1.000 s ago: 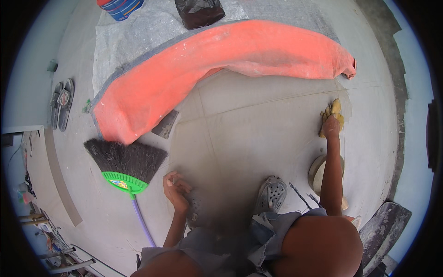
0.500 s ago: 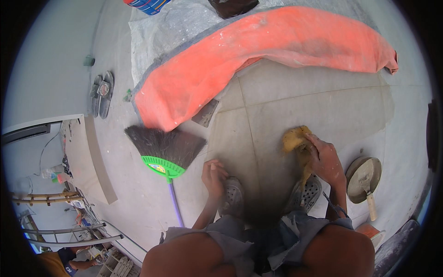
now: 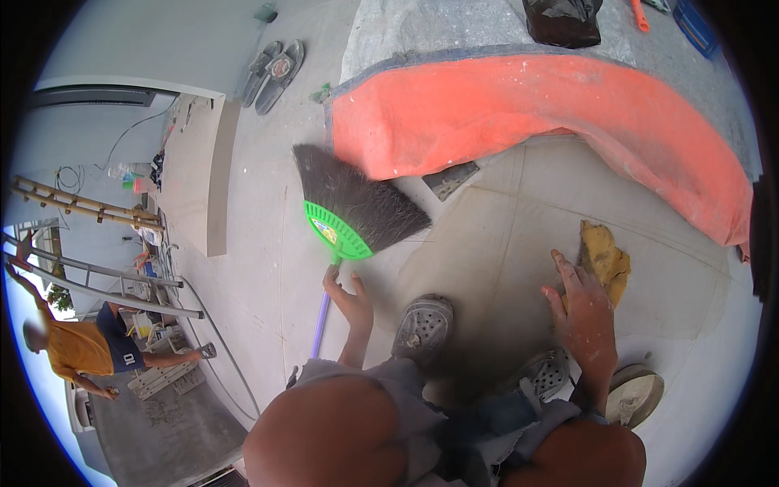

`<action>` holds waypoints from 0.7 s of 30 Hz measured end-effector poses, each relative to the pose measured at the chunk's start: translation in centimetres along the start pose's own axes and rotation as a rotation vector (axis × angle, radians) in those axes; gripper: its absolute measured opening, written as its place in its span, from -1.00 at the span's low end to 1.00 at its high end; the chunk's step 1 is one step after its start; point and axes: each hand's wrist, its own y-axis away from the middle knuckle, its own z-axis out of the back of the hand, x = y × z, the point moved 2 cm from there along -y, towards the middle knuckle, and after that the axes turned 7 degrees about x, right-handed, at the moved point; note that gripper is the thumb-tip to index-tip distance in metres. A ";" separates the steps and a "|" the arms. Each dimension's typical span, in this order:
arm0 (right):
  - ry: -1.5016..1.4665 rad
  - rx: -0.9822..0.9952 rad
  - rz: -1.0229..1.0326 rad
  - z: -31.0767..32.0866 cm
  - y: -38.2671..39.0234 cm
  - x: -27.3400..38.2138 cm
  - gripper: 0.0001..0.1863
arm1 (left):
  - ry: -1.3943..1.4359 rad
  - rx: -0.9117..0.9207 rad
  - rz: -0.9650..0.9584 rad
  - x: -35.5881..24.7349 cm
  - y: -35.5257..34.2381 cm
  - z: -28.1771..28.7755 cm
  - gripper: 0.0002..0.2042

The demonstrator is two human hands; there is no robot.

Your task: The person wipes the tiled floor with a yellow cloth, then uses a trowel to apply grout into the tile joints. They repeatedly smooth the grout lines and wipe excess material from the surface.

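A dirty yellow sponge rests on the tiled floor, just beyond my right hand. That hand is open, its fingers stretched out beside the sponge; whether a fingertip touches it I cannot tell. My left hand hangs open, fingers apart, at the top of the broom's purple handle. A fingertip overlaps the handle near the green head, but no grip shows. The broom lies on the floor with its dark bristles pointing away. A damp, darker patch of floor spreads between my feet and the red sheet.
A red-orange sheet lies across the far floor, with a black bag behind it. A round pan sits by my right foot. Sandals stand far left. A person is near a metal ladder at left.
My right hand has let go of the sponge, which now lies on the floor. My left hand has reached from beside my left shoe to the broom handle. The view has turned leftward.
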 end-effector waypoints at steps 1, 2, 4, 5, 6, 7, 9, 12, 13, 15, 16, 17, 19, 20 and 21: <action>0.023 0.022 0.037 0.3 0.1 -0.2 -0.45 | -0.109 -0.045 0.031 1.4 0.1 -1.4 -0.45; 0.010 0.089 0.119 -1.2 -0.3 -0.2 -0.45 | -0.195 -0.032 0.113 4.0 1.1 0.2 -0.42; -0.042 0.204 0.210 -3.3 -0.8 0.0 -0.45 | -0.353 0.009 0.277 8.7 3.6 3.4 -0.36; -0.074 0.248 0.212 -3.8 -0.9 0.0 -0.45 | -0.343 0.099 0.380 11.0 4.6 4.4 -0.39; -0.093 0.284 0.205 -4.1 -1.1 -0.3 -0.46 | -0.349 0.090 0.400 11.5 5.4 4.8 -0.41; -0.108 0.267 0.213 -4.3 -1.3 -0.6 -0.47 | -0.359 0.080 0.418 12.0 5.9 5.2 -0.43; -0.148 0.237 0.213 -4.8 -1.4 -1.4 -0.49 | -0.391 0.058 0.434 13.2 6.5 6.5 -0.56; -0.110 0.214 0.176 -4.4 -2.4 -2.2 -0.52 | -0.489 0.175 0.264 14.7 6.8 7.0 -0.69; -0.075 0.163 0.177 -3.4 -2.5 -2.4 -0.53 | -0.442 0.122 0.094 14.8 6.8 6.3 -0.78; -0.034 0.071 0.192 -2.7 -3.2 -3.3 -0.55 | -0.285 0.127 0.063 10.4 6.1 6.9 -0.81; -0.068 0.049 0.216 -2.6 -3.8 -3.2 -0.56 | -0.236 0.125 0.051 8.0 5.9 9.2 -0.83; -0.106 0.029 0.244 -2.5 -4.3 -2.8 -0.57 | -0.269 0.045 -0.094 6.3 5.3 11.3 -0.85; -0.123 0.003 0.269 -2.7 -4.4 -2.1 -0.59 | -0.286 0.028 -0.064 3.8 4.6 13.6 -0.86; -0.115 -0.005 0.282 -2.9 -4.4 -1.6 -0.60 | -0.290 0.014 -0.048 2.5 4.2 14.4 -0.87; -0.104 -0.022 0.290 -2.6 -4.6 -1.3 -0.60 | -0.286 -0.001 -0.040 1.1 3.3 14.6 -0.87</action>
